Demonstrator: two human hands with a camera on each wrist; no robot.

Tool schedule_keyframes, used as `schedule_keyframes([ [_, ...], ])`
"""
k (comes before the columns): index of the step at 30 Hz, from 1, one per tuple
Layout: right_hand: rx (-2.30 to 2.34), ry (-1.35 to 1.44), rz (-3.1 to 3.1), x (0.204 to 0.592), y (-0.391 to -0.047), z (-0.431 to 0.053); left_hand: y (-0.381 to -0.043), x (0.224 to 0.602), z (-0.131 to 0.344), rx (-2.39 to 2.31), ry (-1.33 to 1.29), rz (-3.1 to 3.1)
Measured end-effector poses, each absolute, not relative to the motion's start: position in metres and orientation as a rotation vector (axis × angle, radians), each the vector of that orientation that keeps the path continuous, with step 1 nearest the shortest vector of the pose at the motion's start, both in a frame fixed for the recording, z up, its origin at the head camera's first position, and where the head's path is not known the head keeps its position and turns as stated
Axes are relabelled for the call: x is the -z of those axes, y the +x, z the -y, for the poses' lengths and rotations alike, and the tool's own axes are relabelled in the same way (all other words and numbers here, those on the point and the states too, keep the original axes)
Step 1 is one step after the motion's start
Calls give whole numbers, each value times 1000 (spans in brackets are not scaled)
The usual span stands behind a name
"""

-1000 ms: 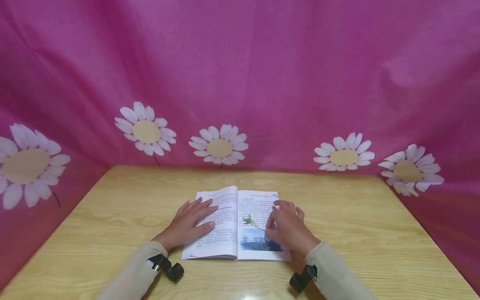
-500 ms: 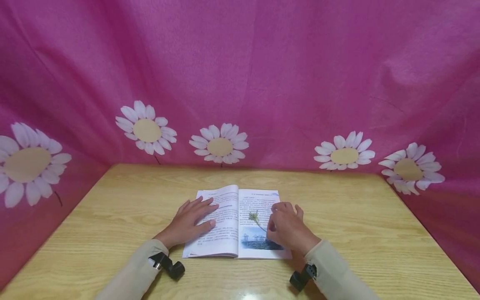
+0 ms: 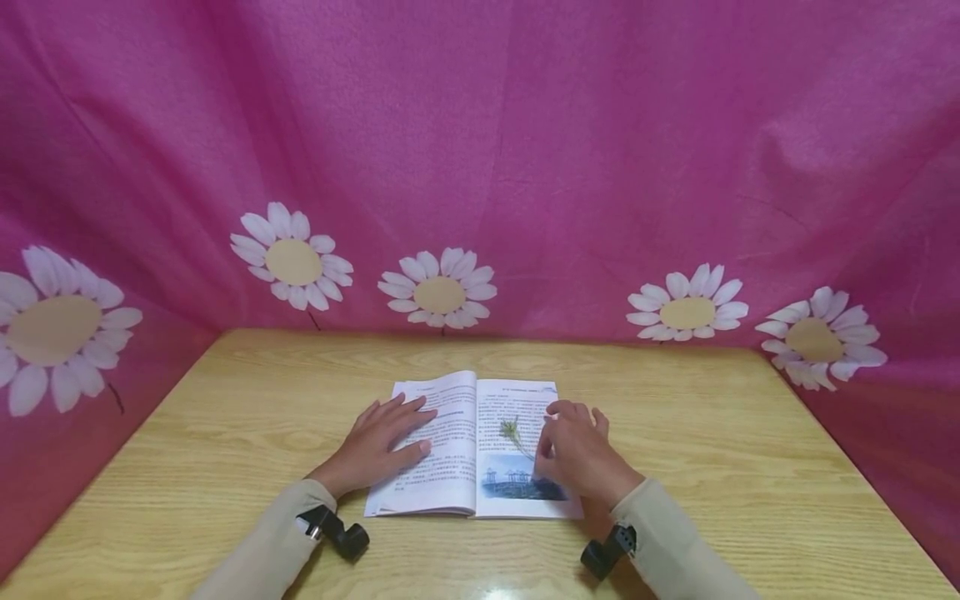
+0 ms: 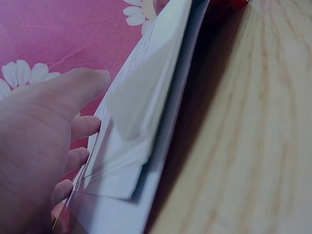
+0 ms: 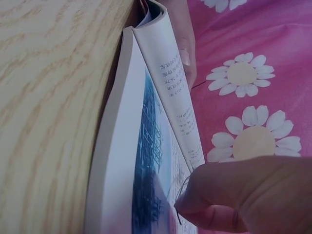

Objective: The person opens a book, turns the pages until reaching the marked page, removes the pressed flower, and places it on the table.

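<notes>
An open book (image 3: pixel 442 492) lies on the table, text on both pages and a blue picture on the right one. My left hand (image 3: pixel 378 444) rests on the left page with fingers spread, holding nothing. Over the right page, my right hand (image 3: pixel 583 454) pinches the thin stem of a small green plant sprig (image 3: pixel 510 431) between thumb and forefinger. Its leafy head points left toward the book's fold. In the right wrist view the stem's end pokes out below the pinching fingertips (image 5: pixel 187 200). Whether the sprig touches the page I cannot tell.
The wooden table (image 3: pixel 712 433) spreads around the book. A magenta curtain (image 3: pixel 555 167) printed with white daisies hangs behind the table and along its sides. Small black cameras sit on both wrists. Page corners curl up at the left page's lower edge.
The sprig's leafy head has shifted right and turned upward over the right page, still pinched in my right hand. My left hand has stayed in place on the left page.
</notes>
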State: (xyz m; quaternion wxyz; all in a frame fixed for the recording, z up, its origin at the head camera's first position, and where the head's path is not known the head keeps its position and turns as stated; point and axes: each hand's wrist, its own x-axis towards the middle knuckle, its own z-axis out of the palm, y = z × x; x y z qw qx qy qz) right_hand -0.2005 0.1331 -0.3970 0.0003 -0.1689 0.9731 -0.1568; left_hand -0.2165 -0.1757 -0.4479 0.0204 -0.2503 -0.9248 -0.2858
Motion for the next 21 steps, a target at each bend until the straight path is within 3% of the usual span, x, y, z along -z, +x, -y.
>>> schedule_keyframes([
  [21,606,-469,-3100,383,-208,-162,-218,451,175,862,-766,2873],
])
